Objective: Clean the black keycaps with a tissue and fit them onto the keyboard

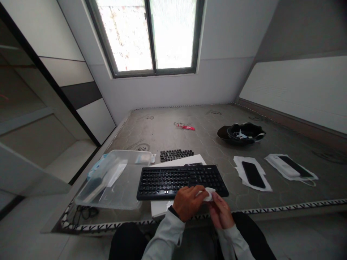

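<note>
My left hand (189,202) and my right hand (221,211) meet in front of the keyboard's right half, the fingers of both closed on a crumpled white tissue (209,194). Just beyond them lies a black keyboard (165,182) whose keycaps look to be off the board, though the fine detail is hard to make out. Under the keyboard sits a flat white box or board (159,209). Rows of loose black keycaps (176,155) are laid out behind it. A thin dark tool (193,164) rests at the keyboard's back edge.
To the left stands a clear plastic box (127,191) with papers inside, near a black cable (85,212). At right, a phone (253,174) and other devices (291,167) lie on white sheets. A black cap (241,133) and a red packet (187,127) lie farther back on the mattress (157,126).
</note>
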{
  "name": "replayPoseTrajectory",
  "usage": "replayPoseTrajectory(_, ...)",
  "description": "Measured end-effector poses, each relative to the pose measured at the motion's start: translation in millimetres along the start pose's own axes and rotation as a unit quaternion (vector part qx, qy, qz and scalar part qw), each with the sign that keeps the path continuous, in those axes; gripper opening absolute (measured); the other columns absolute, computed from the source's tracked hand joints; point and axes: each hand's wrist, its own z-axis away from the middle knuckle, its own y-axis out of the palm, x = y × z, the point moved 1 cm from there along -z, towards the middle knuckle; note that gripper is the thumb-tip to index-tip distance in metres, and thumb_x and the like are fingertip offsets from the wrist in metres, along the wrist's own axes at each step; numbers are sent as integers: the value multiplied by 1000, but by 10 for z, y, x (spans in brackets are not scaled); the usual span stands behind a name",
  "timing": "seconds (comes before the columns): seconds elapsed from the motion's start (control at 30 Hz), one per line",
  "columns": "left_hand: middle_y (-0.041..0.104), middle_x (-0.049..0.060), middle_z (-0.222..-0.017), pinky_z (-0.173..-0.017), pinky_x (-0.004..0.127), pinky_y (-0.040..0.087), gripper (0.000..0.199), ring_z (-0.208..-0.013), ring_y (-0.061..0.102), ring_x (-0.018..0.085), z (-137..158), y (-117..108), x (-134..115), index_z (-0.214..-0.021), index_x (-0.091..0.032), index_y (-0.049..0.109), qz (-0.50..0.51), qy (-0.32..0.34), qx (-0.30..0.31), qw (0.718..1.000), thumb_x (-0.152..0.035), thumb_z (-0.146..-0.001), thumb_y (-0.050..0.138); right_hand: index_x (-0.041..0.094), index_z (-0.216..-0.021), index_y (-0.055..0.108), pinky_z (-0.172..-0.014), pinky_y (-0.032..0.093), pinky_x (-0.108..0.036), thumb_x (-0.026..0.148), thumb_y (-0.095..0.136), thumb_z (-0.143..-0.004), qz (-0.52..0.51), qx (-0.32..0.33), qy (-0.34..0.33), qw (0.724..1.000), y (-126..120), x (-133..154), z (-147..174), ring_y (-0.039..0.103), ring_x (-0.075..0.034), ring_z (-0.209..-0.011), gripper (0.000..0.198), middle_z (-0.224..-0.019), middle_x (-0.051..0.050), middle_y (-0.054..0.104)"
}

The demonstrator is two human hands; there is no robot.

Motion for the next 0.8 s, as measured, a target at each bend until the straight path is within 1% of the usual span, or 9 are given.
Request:
replayPoseTrajectory(0.1, 67, -1, -99, -59, 23, 41, 16, -75, 63, 11, 12, 35, -17, -102, -25, 59, 20, 4, -4, 1000, -29, -93, 46, 25, -94, 69, -71, 53, -35, 46, 76, -62, -36, 33, 28, 998, -25, -15, -10, 64, -20, -77, 39, -88, -3, 71)
replayPoseTrajectory(0.17, 66, -1, -99, -61, 23, 43, 17, -77, 63, 11, 19, 52, -25, -103, -25, 59, 38, 0, 2, 999, -29, -92, 47, 28, -97, 69, -72, 52, -33, 42, 79, -60, -49, 41, 41, 997, -36, -7, -5, 64, -18, -76, 41, -88, -2, 71)
replayPoseTrajectory(0.27, 64, 2, -104, -64, 24, 47, 18, -77, 62, 13, 18, 46, -29, -105, -23, 58, 69, -35, 8, 997, -27, -89, 49, 27, -89, 72, -74, 51, -34, 42, 80, -56, -42, 38, 42, 997, -31, 26, 18, 64, -21, -80, 38, -89, -4, 71)
replayPoseTrajectory(0.33, 63, 3, -106, -66, 25, 49, 19, -76, 62, 14, 9, 22, -33, -104, -22, 58, 93, -58, 7, 994, -24, -86, 51, 24, -86, 73, -74, 50, -37, 47, 79, -55, -22, 42, 34, 998, -10, 52, 40, 63, -23, -80, 39, -88, -6, 71)
replayPoseTrajectory(0.43, 62, 4, -106, -70, 25, 50, 22, -80, 62, 14, -13, -23, -46, -102, -21, 57, 137, -82, 1, 987, -17, -81, 51, 23, -87, 72, -73, 49, -39, 55, 75, -57, 14, 65, 20, 998, 25, 79, 69, 62, -25, -78, 44, -83, -7, 70)
replayPoseTrajectory(0.57, 60, 3, -106, -74, 24, 50, 25, -86, 61, 13, -47, -78, -68, -101, -21, 57, 171, -93, 10, 981, -13, -78, 51, 20, -81, 70, -65, 46, -34, 61, 73, -58, 63, 61, 7, 996, 13, 88, 59, 57, -21, -66, 47, -70, -5, 66)
replayPoseTrajectory(0.7, 58, 2, -106, -73, 23, 51, 23, -89, 61, 13, -85, -121, -82, -101, -22, 55, 162, -105, 43, 980, -15, -80, 51, 19, -64, 62, -57, 42, -26, 60, 69, -64, 105, 53, -45, 992, -36, 104, 22, 49, -15, -59, 41, -62, 0, 58)
replayPoseTrajectory(0.8, 58, 2, -107, -68, 23, 52, 21, -85, 61, 13, -105, -146, -86, -103, -23, 54, 128, -108, 73, 983, -19, -82, 51, 19, -62, 60, -57, 42, -25, 62, 66, -65, 162, 45, -68, 983, -54, 117, 16, 49, -15, -60, 44, -62, 0, 57)
